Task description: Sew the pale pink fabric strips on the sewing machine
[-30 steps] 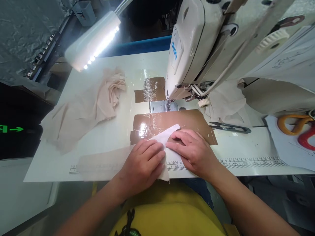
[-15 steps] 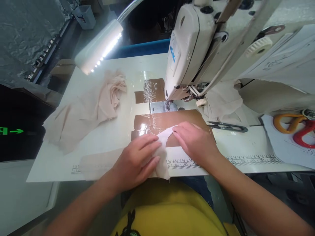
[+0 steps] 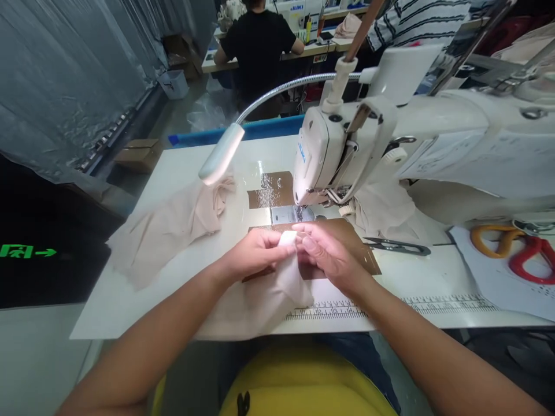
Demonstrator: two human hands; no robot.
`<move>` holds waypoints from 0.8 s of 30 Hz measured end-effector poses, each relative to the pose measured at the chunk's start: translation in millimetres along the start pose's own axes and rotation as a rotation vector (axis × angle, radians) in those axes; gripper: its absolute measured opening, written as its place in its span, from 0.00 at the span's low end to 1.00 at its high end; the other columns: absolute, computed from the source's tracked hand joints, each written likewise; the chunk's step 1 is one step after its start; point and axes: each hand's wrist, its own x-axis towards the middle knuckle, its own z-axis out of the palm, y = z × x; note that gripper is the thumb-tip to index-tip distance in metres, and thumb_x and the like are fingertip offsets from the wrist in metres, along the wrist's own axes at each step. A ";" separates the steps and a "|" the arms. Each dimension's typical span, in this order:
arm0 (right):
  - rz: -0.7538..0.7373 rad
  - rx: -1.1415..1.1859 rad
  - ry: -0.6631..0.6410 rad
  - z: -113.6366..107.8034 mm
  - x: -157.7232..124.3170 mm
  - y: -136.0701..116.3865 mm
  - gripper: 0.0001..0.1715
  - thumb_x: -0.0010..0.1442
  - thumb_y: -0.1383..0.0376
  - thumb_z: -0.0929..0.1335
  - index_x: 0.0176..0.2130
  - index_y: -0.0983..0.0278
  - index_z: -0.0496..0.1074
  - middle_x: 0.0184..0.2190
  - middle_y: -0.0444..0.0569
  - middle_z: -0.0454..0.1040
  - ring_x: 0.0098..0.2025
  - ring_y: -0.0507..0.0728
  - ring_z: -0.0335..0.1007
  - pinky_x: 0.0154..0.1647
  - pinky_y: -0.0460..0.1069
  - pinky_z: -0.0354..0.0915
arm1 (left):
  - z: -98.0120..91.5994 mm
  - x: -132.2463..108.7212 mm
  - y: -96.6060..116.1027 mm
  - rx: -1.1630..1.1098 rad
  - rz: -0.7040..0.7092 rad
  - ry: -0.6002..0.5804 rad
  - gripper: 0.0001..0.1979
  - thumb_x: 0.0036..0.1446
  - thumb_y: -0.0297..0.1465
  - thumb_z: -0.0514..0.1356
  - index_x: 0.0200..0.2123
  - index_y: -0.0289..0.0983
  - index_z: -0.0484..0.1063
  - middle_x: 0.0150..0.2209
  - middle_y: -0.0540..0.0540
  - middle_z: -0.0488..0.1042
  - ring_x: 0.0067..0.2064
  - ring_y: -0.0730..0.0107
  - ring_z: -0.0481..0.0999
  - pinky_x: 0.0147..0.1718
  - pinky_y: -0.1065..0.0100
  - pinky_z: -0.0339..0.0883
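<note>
My left hand [image 3: 254,254] and my right hand [image 3: 323,251] meet just in front of the sewing machine's needle plate [image 3: 288,214]. Both pinch the top edge of a pale beige fabric piece [image 3: 264,294], lifted off the table. The rest of that fabric hangs down and trails over the table's front edge. Under the hands lies brown glossy tape [image 3: 347,237] stuck on the white table [image 3: 143,300]. The white sewing machine [image 3: 347,150] stands right behind the hands.
A heap of beige fabric [image 3: 169,228] lies at the left under the gooseneck lamp [image 3: 221,153]. Thread snips [image 3: 396,247] lie right of the hands; orange and red scissors [image 3: 515,251] lie farther right. A printed ruler [image 3: 390,306] runs along the front edge. People sit at tables behind.
Both hands rose from pressing the fabric flat and now pinch its edge together, nearer the needle. The camera tilted up, showing the room behind.
</note>
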 end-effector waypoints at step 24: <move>0.335 0.137 -0.115 3.3 4.8 3.8 0.13 0.56 0.56 0.67 0.31 0.64 0.67 0.21 0.40 0.63 0.22 0.48 0.55 0.21 0.44 0.50 | -0.5 7.4 -15.0 -0.403 0.048 0.346 0.13 0.52 0.37 0.66 0.32 0.35 0.67 0.33 0.46 0.78 0.30 0.74 0.73 0.30 0.73 0.67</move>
